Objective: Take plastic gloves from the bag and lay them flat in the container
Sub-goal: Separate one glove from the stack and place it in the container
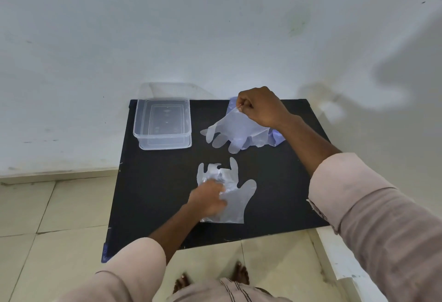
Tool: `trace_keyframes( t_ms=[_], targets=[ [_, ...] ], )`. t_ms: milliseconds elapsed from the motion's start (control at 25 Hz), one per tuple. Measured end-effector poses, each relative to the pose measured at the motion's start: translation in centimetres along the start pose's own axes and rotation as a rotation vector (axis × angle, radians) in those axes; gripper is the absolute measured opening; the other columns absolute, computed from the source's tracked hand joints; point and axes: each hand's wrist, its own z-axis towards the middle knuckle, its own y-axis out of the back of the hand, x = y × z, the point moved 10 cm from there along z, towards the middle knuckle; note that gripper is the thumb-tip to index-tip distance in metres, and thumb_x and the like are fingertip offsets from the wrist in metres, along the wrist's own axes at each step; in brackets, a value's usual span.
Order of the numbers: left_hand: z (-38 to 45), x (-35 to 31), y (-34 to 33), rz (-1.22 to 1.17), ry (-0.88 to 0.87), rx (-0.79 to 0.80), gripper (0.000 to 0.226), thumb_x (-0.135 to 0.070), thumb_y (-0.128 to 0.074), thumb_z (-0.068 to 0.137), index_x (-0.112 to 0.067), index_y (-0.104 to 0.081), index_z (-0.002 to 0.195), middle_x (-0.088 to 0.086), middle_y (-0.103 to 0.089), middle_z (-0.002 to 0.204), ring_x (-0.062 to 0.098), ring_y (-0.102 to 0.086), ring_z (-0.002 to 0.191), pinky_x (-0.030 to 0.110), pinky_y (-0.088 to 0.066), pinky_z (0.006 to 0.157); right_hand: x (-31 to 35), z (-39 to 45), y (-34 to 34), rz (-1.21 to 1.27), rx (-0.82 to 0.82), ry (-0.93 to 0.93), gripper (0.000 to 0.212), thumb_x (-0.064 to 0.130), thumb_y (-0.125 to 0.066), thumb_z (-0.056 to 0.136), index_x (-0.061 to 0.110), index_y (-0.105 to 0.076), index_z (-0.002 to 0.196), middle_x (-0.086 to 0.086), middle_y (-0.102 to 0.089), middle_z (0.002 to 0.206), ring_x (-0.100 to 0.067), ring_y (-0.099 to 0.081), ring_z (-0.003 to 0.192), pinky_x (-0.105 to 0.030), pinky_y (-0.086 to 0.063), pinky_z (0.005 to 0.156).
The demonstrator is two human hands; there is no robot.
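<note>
A clear plastic container [162, 123] stands at the back left of the black table [153, 196]; I see no gloves in it. My right hand [259, 107] pinches the cuff of a translucent glove [227, 132] and holds it up, its fingers hanging down to the left. Under that glove lies the bluish bag [275, 138] at the back right of the table. Nearer me, a second clear glove [229, 196] lies on the table, partly crumpled near its fingers. My left hand [207, 197] rests on its left side, blurred, fingers closed around the crumpled plastic.
The table stands against a white wall [215, 26]. Beige floor tiles [35, 218] lie to the left and in front. A white ledge [339, 254] runs along the table's right front corner. My bare feet [210, 277] show below the table edge.
</note>
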Motion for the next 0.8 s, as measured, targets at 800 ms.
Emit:
trace_keyframes(
  t_ms=[800],
  targets=[
    [2.5,-5.1,19.1,-0.866,-0.230,-0.426,0.026,-0.017,-0.075,0.083,-0.002,-0.074,0.105,0.017,-0.075,0.097,0.025,-0.073,0.081,0.026,-0.060,0.066,3.1,-0.7,1.2,0.061,0.045,0.079,0.012,0.012,-0.060,0.084,0.014,-0.071,0.088,0.000,-0.072,0.084,-0.017,-0.061,0.074,-0.034,-0.052,0.070]
  ],
)
